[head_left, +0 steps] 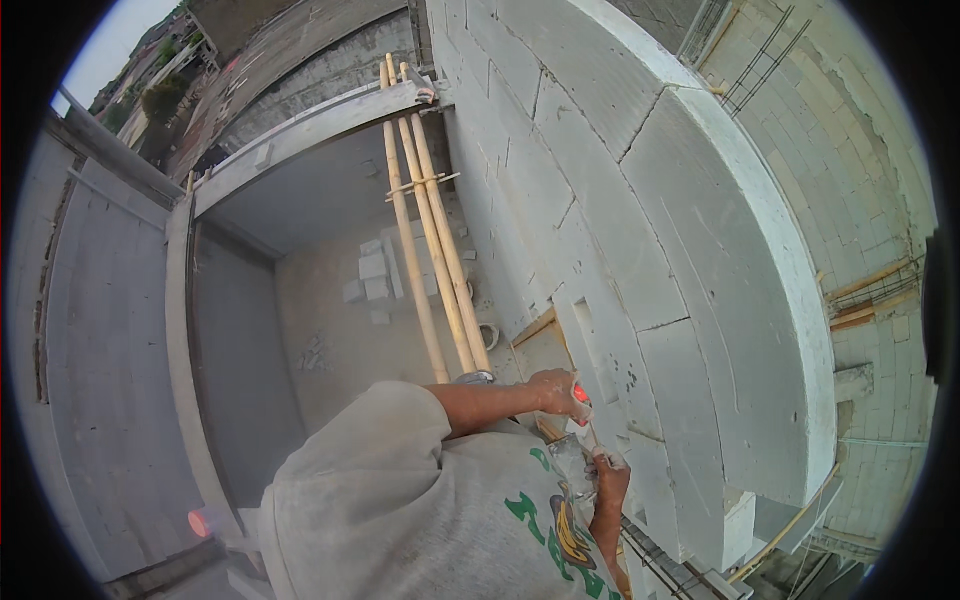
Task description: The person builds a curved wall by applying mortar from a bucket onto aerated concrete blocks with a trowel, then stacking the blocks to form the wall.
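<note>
My left hand (pixel 557 393) reaches across my chest toward the grey block wall (pixel 640 250), with its fingers closed round a small red-orange object (pixel 581 394) whose kind I cannot make out. Just below and to the right, my right hand (pixel 608 470) is close to the same wall, fingers bent together in a pinch. Whatever sits in that pinch is too small to name. A thin pale strand seems to show between the two hands. Behind them, close to my shirt, is a grey, mortar-smeared surface (pixel 570 462), partly hidden.
Three bamboo poles (pixel 435 250) run from near me to a concrete beam (pixel 310 140). Below lies a deep room with loose pale blocks (pixel 373 268) and a bucket (pixel 489 336) on its floor. Steel rebar (pixel 655 570) juts out at lower right.
</note>
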Available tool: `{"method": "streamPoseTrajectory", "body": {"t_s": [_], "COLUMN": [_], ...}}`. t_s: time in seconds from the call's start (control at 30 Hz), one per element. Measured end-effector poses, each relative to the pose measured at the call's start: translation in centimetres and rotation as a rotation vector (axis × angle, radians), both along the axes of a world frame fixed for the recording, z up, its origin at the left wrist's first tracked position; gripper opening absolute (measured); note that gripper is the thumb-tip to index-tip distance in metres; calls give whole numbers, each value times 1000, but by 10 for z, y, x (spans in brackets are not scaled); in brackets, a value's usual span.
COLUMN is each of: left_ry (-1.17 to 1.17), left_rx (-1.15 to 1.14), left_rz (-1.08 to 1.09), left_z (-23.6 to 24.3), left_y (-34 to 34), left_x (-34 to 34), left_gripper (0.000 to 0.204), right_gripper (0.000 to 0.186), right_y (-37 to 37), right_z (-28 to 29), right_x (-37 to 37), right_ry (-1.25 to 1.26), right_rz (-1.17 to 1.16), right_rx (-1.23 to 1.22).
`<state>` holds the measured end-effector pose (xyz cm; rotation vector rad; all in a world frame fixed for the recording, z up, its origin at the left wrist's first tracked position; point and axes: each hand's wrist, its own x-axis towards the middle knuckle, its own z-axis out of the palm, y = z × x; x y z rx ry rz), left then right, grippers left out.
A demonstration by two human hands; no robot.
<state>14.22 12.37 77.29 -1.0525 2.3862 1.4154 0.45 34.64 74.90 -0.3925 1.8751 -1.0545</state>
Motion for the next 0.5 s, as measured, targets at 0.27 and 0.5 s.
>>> {"method": "streamPoseTrajectory", "body": {"t_s": [0.27,0.5], "left_ry": [79,-58], "left_rx": [589,880], "left_rz": [210,310], "left_z": [-9,-4], "left_y": [-44,-69], "left_x": [10,1], "left_gripper": [65,77], "right_gripper": [64,64], "right_y": [-81,-157], "right_z": [-10,15], "right_x": [41,73], "right_ry": [147,363], "right_rz": [165,-6], "right_rx": [-68,37]}}
